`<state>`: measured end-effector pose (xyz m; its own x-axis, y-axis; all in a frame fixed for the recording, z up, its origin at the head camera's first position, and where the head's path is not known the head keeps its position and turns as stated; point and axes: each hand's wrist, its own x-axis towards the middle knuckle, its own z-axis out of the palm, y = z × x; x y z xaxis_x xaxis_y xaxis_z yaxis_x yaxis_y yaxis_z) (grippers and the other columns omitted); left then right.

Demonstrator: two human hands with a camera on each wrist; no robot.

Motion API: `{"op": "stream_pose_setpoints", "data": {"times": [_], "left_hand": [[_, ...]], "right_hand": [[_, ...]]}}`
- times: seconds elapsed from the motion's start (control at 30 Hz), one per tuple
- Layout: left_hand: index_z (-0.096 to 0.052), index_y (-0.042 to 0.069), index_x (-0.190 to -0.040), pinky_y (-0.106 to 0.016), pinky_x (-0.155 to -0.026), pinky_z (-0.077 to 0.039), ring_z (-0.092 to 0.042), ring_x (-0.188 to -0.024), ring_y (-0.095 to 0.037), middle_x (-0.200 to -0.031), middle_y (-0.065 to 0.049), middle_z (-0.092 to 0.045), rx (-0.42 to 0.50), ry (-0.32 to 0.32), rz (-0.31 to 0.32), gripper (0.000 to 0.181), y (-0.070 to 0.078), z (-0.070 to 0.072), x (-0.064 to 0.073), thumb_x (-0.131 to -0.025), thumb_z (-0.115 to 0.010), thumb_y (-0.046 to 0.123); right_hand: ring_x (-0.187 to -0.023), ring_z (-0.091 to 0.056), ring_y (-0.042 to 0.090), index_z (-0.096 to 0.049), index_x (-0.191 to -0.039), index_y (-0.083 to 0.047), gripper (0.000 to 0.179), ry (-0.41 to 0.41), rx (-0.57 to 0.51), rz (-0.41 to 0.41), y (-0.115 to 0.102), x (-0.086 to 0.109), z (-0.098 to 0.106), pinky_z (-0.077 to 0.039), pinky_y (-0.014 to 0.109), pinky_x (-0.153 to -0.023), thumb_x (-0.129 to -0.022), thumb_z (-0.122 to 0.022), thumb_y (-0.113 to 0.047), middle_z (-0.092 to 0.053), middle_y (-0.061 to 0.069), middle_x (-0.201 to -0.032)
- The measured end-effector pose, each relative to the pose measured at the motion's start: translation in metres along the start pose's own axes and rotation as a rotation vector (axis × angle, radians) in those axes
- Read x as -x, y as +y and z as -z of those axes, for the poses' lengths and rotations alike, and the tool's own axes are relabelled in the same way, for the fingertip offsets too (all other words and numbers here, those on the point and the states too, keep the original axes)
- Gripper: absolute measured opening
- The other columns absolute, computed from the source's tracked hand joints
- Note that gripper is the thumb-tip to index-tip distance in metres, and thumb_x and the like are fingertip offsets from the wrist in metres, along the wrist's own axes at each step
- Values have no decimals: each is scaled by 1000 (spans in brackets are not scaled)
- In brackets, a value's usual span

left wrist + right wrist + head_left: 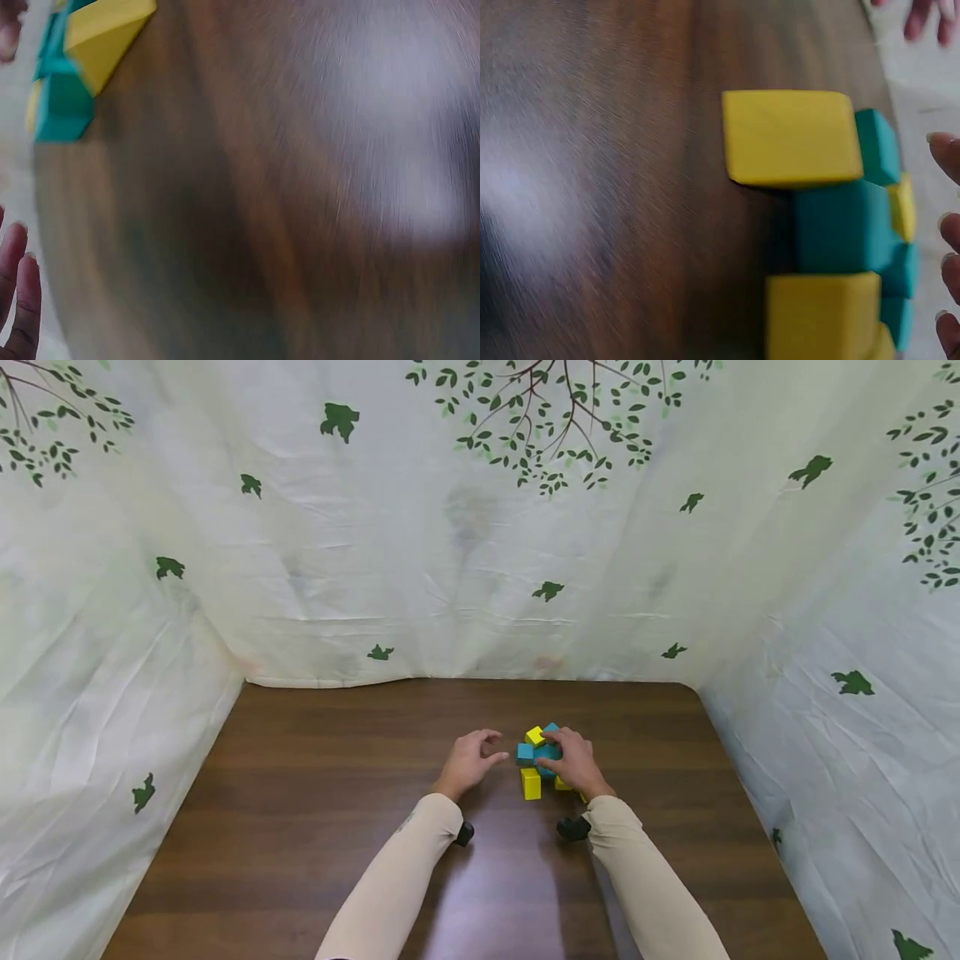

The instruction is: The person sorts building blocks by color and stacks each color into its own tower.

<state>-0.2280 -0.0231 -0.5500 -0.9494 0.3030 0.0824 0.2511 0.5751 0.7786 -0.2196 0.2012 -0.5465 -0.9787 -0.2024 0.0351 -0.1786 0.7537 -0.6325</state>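
Yellow and blue toy blocks stand bunched together on the table. A yellow block [531,784] forms the near left corner of the group, with a blue block [525,754] just behind it. My right hand [576,763] hovers over the group's right side, thumb and fingers spread around a blue block [547,758]. In the right wrist view its fingers [951,274] are parted, beside teal-looking blue blocks [840,225] and a yellow block [791,139]. Left of the group, my left hand [467,764] is held apart from it, fingers loosely bent and holding nothing.
The brown wooden table [337,810] reaches back to a hanging white cloth [405,568] with green leaf prints. More of this cloth closes off both sides. Dark wrist devices [573,828] sit under both sleeves.
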Motion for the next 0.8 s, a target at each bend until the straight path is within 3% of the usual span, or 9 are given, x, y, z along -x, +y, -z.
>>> {"op": "stream_pose_setpoints", "data": {"times": [0.23,0.4,0.5,0.8], "left_hand": [[-56,-3,-129,-35,-81,-53,-64,-87,-23,-124,-19,-60,-13,-51,-35,43,-2,-35,-14,-90,-68,10],[-55,-1,-132,-38,-94,-48,-61,-102,-26,-128,-16,-58,-30,-114,37,45,3,-50,-22,-90,-67,9],[-57,-2,-129,-44,-101,-43,-57,-113,-30,-127,-16,-59,-81,-127,83,43,5,-56,-23,-89,-68,7],[-62,6,-124,-46,-97,-46,-58,-113,-30,-125,-11,-63,-163,-98,134,36,5,-57,-24,-90,-69,13]], "right_hand": [[-110,-53,31,-67,-119,-5,40,39,43,-32,5,-6,-21,-30,54,-91,-83,-77,-20,-63,12,-113],[-106,-52,34,-67,-117,-2,38,70,60,-42,5,-6,-31,-30,53,-88,-83,-77,-18,-62,13,-111],[-107,-50,35,-67,-117,-2,39,87,67,-57,5,-5,-38,-29,52,-89,-83,-77,-17,-62,13,-110],[-108,-46,35,-67,-115,-5,35,129,78,-52,9,-9,-47,-31,51,-90,-83,-76,-15,-60,12,-114]]}}
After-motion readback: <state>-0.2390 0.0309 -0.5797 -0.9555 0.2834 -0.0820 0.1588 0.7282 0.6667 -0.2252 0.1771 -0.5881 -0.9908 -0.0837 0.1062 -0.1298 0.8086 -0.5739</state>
